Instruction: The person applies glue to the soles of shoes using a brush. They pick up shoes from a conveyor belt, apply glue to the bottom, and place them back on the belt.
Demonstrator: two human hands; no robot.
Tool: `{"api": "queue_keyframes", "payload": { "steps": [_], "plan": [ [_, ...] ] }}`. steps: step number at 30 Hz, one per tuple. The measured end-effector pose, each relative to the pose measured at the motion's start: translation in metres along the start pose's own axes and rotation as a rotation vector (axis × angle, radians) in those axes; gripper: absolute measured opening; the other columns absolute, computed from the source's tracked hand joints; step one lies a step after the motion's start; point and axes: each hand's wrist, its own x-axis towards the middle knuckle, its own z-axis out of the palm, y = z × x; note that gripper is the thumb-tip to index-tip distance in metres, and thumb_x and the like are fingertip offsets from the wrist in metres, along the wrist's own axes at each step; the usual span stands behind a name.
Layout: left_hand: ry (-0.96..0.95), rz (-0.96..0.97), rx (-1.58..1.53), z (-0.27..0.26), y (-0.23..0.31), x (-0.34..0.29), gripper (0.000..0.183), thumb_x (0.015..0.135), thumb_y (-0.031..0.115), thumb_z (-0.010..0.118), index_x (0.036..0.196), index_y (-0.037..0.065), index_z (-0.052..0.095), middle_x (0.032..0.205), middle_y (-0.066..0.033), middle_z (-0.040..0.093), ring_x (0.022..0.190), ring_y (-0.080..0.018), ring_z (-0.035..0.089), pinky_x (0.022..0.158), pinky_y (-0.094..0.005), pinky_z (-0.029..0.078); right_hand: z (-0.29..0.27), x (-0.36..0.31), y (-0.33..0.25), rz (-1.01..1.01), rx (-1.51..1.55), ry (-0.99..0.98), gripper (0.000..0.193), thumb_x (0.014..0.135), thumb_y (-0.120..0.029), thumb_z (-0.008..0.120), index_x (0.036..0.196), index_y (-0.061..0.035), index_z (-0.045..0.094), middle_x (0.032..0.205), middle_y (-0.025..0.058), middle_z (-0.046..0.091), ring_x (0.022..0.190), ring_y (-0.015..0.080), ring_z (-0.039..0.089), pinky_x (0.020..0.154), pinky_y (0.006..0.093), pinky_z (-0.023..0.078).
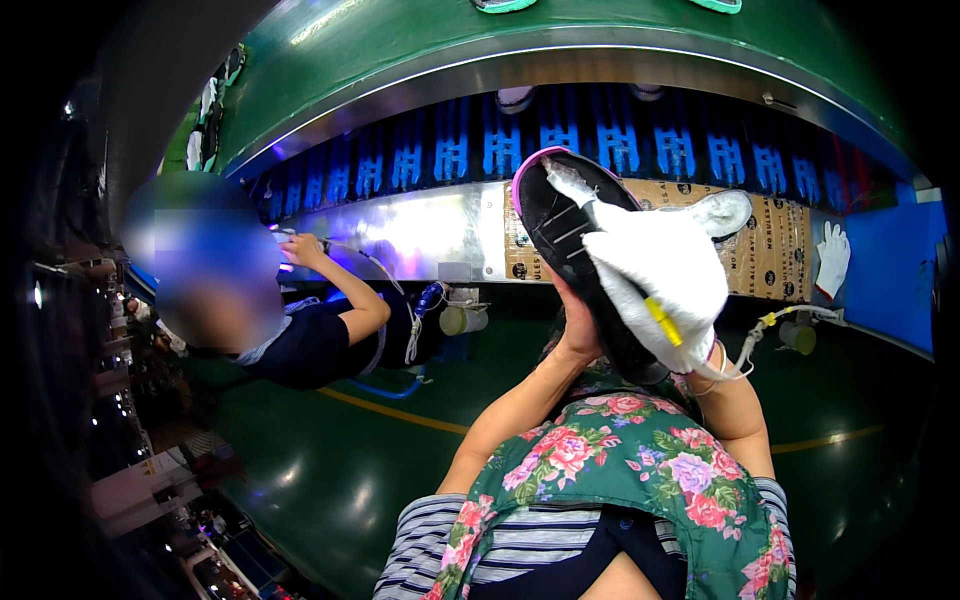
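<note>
A black shoe with a pink rim at one end is held up in front of me, tilted, its long face toward my view. My left hand grips it along its left edge, with most fingers hidden behind it. My right hand wears a thick white glove and lies over the shoe's right side; its fingers are bunched and partly hidden. A slim yellow piece shows against the glove, and I cannot make out what it belongs to. Something whitish lies on the shoe near the pink rim.
Beyond the shoe runs a ledge with a cardboard cover. A pale shoe-shaped piece and a white glove lie there. A pale cord hangs by my right wrist. A co-worker works on the left; a green-topped line spans the back.
</note>
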Motion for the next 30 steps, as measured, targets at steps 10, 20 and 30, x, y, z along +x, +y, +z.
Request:
{"api": "queue_keyframes", "payload": {
  "steps": [10, 20, 30],
  "plan": [
    [0.317, -0.052, 0.406, -0.003, 0.012, -0.002, 0.106, 0.087, 0.091, 0.018, 0.156, 0.012, 0.034, 0.152, -0.0102, 0.047, 0.139, -0.0280, 0.047, 0.118, -0.0459, 0.035, 0.005, -0.001, 0.001, 0.076, 0.176, -0.035, 0.031, 0.074, -0.004, 0.080, 0.104, -0.0117, 0.079, 0.107, 0.0074, 0.077, 0.094, 0.0256, 0.073, 0.083, 0.0364, 0.055],
    [0.260, -0.064, 0.525, -0.014, 0.038, -0.004, 0.109, 0.084, 0.093, 0.021, 0.154, 0.012, 0.039, 0.146, -0.0104, 0.054, 0.134, -0.0290, 0.053, 0.115, -0.0459, 0.040, 0.004, -0.001, 0.004, 0.138, 0.191, -0.201, 0.026, 0.076, -0.007, 0.081, 0.102, -0.0121, 0.080, 0.105, 0.0080, 0.077, 0.096, 0.0251, 0.073, 0.084, 0.0357, 0.056],
    [0.263, -0.023, 0.419, -0.057, 0.057, -0.012, 0.104, 0.086, 0.091, 0.026, 0.155, 0.015, 0.037, 0.147, -0.0067, 0.053, 0.131, -0.0270, 0.054, 0.113, -0.0449, 0.043, 0.011, 0.006, 0.011, 0.009, 0.376, -0.267, 0.028, 0.074, -0.007, 0.082, 0.101, -0.0140, 0.080, 0.108, 0.0066, 0.077, 0.095, 0.0229, 0.073, 0.081, 0.0338, 0.055]
  ]
}}
